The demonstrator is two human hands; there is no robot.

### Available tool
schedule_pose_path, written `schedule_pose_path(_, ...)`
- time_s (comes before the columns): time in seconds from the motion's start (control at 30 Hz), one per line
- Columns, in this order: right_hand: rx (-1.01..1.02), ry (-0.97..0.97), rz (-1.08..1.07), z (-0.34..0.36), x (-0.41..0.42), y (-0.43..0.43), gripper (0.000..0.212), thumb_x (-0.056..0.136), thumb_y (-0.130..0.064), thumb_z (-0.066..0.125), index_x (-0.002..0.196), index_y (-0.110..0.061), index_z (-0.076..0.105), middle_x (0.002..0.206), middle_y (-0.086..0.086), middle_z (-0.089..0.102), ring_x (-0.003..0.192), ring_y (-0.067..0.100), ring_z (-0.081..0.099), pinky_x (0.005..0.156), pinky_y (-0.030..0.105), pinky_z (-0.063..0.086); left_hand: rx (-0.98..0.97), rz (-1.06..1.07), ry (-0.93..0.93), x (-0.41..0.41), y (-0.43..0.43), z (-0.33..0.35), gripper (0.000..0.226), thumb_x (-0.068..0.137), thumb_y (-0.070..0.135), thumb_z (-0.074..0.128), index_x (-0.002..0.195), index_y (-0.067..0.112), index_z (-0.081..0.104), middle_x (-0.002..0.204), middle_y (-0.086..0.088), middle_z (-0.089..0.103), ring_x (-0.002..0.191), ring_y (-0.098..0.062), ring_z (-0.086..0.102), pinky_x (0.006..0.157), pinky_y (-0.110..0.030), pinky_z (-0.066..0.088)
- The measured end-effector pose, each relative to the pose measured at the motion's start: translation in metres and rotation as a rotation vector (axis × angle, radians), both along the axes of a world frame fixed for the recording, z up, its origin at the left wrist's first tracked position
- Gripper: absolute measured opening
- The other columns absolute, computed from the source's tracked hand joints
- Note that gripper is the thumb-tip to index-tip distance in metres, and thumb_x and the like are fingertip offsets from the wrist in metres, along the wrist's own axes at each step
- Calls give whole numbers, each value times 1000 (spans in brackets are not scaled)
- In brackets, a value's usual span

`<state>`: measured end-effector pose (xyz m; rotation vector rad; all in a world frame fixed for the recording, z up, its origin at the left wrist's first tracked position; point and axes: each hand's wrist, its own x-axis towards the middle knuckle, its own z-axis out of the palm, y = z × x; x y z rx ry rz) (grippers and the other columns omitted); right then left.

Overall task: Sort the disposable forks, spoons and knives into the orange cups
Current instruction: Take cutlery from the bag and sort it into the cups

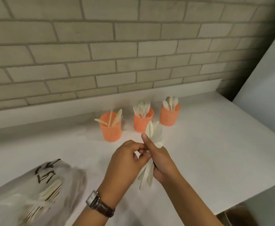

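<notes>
Three orange cups stand in a row on the white counter. The left cup (111, 130) holds knives, the middle cup (141, 123) forks, the right cup (169, 116) spoons. My right hand (162, 160) grips a bundle of cream cutlery (153, 132), heads fanned upward in front of the middle cup, handles sticking out below the fist. My left hand (125, 159) pinches one piece of that bundle at the middle, right beside my right thumb. A watch sits on my left wrist.
A clear plastic bag (35, 190) with black writing lies at the lower left, with more cutlery inside. The white counter (215, 152) ends at an edge on the right; a brick wall runs behind the cups.
</notes>
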<state>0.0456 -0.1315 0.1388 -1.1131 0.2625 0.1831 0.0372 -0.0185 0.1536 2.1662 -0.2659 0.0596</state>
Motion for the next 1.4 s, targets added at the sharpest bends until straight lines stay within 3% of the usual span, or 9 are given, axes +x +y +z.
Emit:
schedule_pose_path(0.13,-59,-49,22,-9,17,-68,45,71,-39,73,102,-7,66,91,11,73,89,20,71,78,35,57,-62,72,116,22,-67,-9,1,77,27,70,78,28,70,77,11,66,58,-10,57,63,-24,49)
schedule_pose_path(0.23,-76,-102,141,-10,30,-118,37,81,-37,65,110,-15,60,100,10,72,94,20,71,73,29,57,-138,111,201,39,-111,-11,7,79,27,70,77,33,68,77,12,67,59,-12,60,63,-30,56)
schedule_pose_path(0.4,133,-47,316,-15,49,-182,53,83,-20,56,134,-15,41,124,14,63,111,28,63,92,54,50,-327,120,386,61,-156,-5,10,82,15,68,92,15,71,84,-2,64,51,-2,57,53,-22,54)
schedule_pose_path(0.57,88,-80,382,-21,58,-205,53,86,-26,54,137,-25,39,129,7,61,117,24,60,99,48,47,-410,146,442,62,-178,5,7,83,14,67,89,15,69,82,0,64,54,0,59,53,-20,53)
schedule_pose_path(0.67,12,-94,375,-21,60,-209,40,92,-29,53,131,-31,47,121,5,65,109,25,64,98,46,48,-457,159,483,64,-181,7,14,81,18,69,90,7,68,78,-1,62,54,-2,59,54,-21,52)
schedule_pose_path(0.83,-49,-118,262,-13,60,-206,28,98,-20,41,122,-23,55,84,8,70,66,20,66,60,32,54,-483,177,412,70,-185,8,20,78,15,72,84,-2,62,66,-4,57,46,-14,54,52,-28,53)
schedule_pose_path(0.97,2,-100,186,-12,66,-205,27,98,-15,42,121,-17,56,96,15,71,72,29,69,61,36,56,-474,175,308,76,-186,9,16,75,10,74,79,-1,62,61,-1,59,46,-12,53,54,-23,51)
schedule_pose_path(1.23,23,-42,168,-28,82,-211,26,92,-12,54,118,-10,51,72,12,57,70,28,67,63,36,57,-769,394,227,119,-129,19,15,84,2,62,79,16,63,64,3,67,59,-10,61,63,-18,54)
schedule_pose_path(1.4,-3,-55,181,-33,86,-214,25,95,-11,47,120,-15,50,75,11,56,62,23,58,59,33,56,-630,625,1,167,-95,8,7,82,11,67,81,18,69,63,12,68,59,3,61,62,-13,48)
